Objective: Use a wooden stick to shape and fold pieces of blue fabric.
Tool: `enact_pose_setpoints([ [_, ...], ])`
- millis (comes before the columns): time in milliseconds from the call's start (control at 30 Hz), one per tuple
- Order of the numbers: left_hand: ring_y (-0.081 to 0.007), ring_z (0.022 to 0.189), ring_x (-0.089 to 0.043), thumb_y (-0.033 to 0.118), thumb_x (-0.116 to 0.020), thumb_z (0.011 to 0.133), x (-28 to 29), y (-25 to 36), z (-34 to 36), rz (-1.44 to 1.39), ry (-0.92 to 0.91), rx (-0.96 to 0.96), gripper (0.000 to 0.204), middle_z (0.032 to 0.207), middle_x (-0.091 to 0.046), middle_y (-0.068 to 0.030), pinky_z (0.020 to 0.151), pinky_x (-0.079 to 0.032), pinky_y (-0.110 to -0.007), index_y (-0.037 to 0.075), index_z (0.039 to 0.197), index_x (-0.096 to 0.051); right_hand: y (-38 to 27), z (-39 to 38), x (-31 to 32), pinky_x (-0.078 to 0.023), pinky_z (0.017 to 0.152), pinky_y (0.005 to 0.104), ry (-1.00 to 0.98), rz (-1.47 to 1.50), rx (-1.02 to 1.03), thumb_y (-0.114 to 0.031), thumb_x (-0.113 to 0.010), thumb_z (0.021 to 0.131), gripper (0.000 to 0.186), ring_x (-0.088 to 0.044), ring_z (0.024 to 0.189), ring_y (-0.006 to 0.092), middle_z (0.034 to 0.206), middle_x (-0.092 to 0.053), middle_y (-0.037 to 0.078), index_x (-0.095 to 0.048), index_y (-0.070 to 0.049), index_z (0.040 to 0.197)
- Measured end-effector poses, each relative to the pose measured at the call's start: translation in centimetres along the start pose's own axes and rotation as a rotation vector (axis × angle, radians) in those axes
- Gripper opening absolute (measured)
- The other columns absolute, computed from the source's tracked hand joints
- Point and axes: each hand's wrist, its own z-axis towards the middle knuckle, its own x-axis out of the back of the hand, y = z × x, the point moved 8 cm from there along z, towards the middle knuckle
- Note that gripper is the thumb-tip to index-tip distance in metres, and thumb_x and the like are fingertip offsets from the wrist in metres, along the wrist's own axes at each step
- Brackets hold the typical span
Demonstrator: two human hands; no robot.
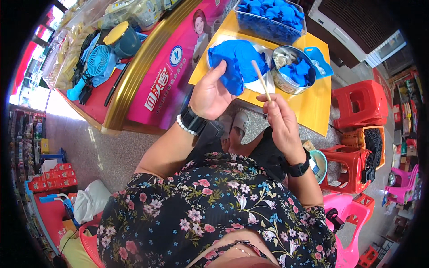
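Observation:
My left hand (210, 94) is closed on a thin blue piece (229, 73), cloth-like or petal-like, pinched under the thumb. Beside and behind it, more blue pieces (250, 56) lie spread over a white sheet (255, 87) on the yellow table (315, 107). Between the thumb and fingers of my right hand (283, 123) is a slim pale stick (263, 82). Its whitish tip points up toward the blue pieces, apparently just short of them. Whether the tip is a brush or a swab, I cannot make out.
A round tub (290, 85) with blue and whitish scraps stands at the right, next to a blue plastic scoop-like container (319, 62). A clear box (270, 33) of blue pieces sits at the back. A pink counter (165, 67) borders the left; red stools (359, 105) stand right.

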Motion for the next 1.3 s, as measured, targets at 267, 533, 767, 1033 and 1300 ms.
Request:
enact_pose_setpoints([
  [267, -0.0137, 0.085, -0.062, 0.025, -0.05, 0.096, 0.0, 1.4, -0.2, 0.198, -0.02, -0.187, 0.021, 0.096, -0.064, -0.0027, 0.072, -0.052, -0.031, 0.01, 0.109, -0.056, -0.6, -0.4, -0.5, -0.04, 0.067, 0.0218, 0.037, -0.247, 0.156, -0.007, -0.048, 0.095, 0.024, -0.046, 0.072, 0.0095, 0.084, -0.053, 0.002, -0.06, 0.001, 0.113],
  [533, -0.0089, 0.071, -0.06, 0.023, -0.058, 0.092, -0.9, 0.8, -1.0, 0.605, 0.001, -0.276, 0.02, 0.086, -0.062, -0.0021, 0.061, -0.053, -0.026, 0.006, 0.103, -0.06, -0.2, -0.4, 0.0, -0.041, 0.064, 0.0231, 0.069, -0.301, 0.144, -0.007, -0.049, 0.094, 0.024, -0.047, 0.069, 0.0089, 0.078, -0.054, 0.002, -0.06, 0.001, 0.113],
  [767, -0.0046, 0.05, -0.053, 0.032, -0.06, 0.091, -0.7, -1.0, -2.0, 0.853, 0.058, -0.24, 0.028, 0.068, -0.058, 0.0025, 0.047, -0.044, -0.018, 0.005, 0.088, -0.063, 0.1, 0.3, 0.0, -0.042, 0.063, 0.0236, 0.068, -0.187, 0.097, -0.009, -0.05, 0.094, 0.021, -0.05, 0.068, 0.0089, 0.081, -0.061, 0.004, -0.062, 0.001, 0.107],
  [1033, -0.0051, 0.072, -0.058, 0.031, -0.058, 0.092, -2.5, -0.2, -2.1, 0.894, -0.059, -0.411, 0.03, 0.081, -0.061, 0.002, 0.064, -0.047, -0.02, 0.002, 0.097, -0.064, 1.4, -0.1, 0.7, -0.047, 0.072, 0.0262, 0.132, -0.003, -0.038, -0.01, -0.05, 0.094, 0.021, -0.06, 0.082, 0.0112, 0.094, -0.068, 0.007, -0.063, 0.002, 0.106],
  [1300, -0.0098, 0.081, -0.062, 0.012, -0.065, 0.087, -1.1, 1.3, -1.3, 0.566, 0.021, -0.432, 0.023, 0.093, -0.066, -0.0046, 0.071, -0.053, -0.024, -0.001, 0.107, -0.064, 0.9, -0.5, 0.5, -0.048, 0.079, 0.0258, 0.128, -0.029, 0.053, -0.01, -0.051, 0.094, 0.022, -0.062, 0.09, 0.0132, 0.097, -0.069, 0.009, -0.062, 0.002, 0.107],
])
